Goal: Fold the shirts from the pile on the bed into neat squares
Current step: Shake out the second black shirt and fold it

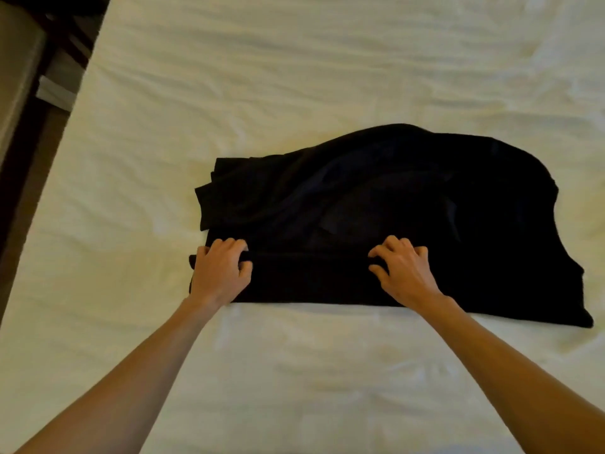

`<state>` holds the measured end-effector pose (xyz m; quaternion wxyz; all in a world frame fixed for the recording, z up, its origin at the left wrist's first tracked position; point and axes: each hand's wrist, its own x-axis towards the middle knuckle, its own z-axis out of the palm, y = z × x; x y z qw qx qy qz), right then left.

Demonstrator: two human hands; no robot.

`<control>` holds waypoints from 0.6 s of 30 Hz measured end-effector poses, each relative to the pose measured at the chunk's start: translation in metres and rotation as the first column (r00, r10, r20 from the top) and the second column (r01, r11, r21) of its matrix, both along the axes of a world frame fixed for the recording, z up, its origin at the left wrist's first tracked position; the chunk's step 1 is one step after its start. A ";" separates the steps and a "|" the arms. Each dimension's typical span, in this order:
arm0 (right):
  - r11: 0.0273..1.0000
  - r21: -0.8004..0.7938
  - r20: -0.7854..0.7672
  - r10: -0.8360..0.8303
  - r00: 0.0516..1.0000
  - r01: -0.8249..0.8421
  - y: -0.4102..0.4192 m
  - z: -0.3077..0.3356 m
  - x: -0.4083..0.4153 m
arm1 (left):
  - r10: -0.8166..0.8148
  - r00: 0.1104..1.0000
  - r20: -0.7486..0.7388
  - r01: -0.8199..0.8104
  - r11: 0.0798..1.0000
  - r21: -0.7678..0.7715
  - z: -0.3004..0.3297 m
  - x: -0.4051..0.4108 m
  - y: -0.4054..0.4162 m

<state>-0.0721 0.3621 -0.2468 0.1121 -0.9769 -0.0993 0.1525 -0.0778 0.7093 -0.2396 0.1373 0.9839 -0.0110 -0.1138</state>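
Across the middle of the frame, a black fabric shirt [393,217] lies spread on the white, wrinkled sheet of a bed [294,77] that fills nearly the whole view. The garment runs from just left of centre to the right side of the picture; its near edge is a straight line toward the person, while its far edge humps up in soft folds at upper centre. On the left, loose layers of cloth are bunched and overlap, and on the right the fabric trails down to a corner near the lower right. It is so dark that I cannot make out sleeves or a collar with any certainty.

Both bare forearms reach up from the bottom corners of the frame. The left hand [221,270] sits at the shirt's left end, close to the near edge, its fingers curled with the thumb closing toward them, pinching a ridge of the black cloth. The right hand [404,270] rests further right along the same band of fabric, fingers bent and clawed down into the material, thumb drawn in beneath them, gathering cloth as well. The two hands are level with each other and well apart.

At the far left edge of the picture, beside the mattress, a strip of dark wooden furniture [19,93] and floor shows.
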 end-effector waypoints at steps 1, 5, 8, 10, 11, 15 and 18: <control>1.000 -0.028 0.004 -0.001 1.000 0.001 0.001 -0.002 -0.003 | 0.014 1.000 -0.023 -0.013 0.999 0.043 -0.004 -0.002 0.000; 0.991 0.113 0.206 -0.093 0.974 0.071 0.004 0.004 0.003 | 0.075 0.984 0.160 -0.069 0.997 -0.038 -0.001 0.002 -0.015; 0.978 0.184 0.246 -0.143 0.959 0.098 0.007 0.009 0.025 | 0.077 0.970 0.230 -0.059 0.995 -0.083 0.006 0.019 -0.026; 0.981 0.138 0.176 -0.163 0.971 0.140 0.005 0.008 0.046 | 0.040 0.989 0.143 -0.037 0.999 -0.020 0.004 0.037 -0.028; 0.981 0.092 0.115 -0.179 0.977 0.168 0.001 0.007 0.056 | 0.027 0.996 0.082 -0.028 0.999 0.019 0.003 0.048 -0.029; 0.978 -0.032 -0.222 -0.206 0.953 0.204 -0.012 0.006 0.088 | -0.035 0.999 -0.026 0.037 0.996 0.081 0.007 0.090 -0.029; 0.984 -0.100 -0.297 -0.169 0.940 0.145 -0.012 0.006 0.090 | -0.061 0.991 -0.120 0.075 0.991 0.114 0.026 0.119 -0.036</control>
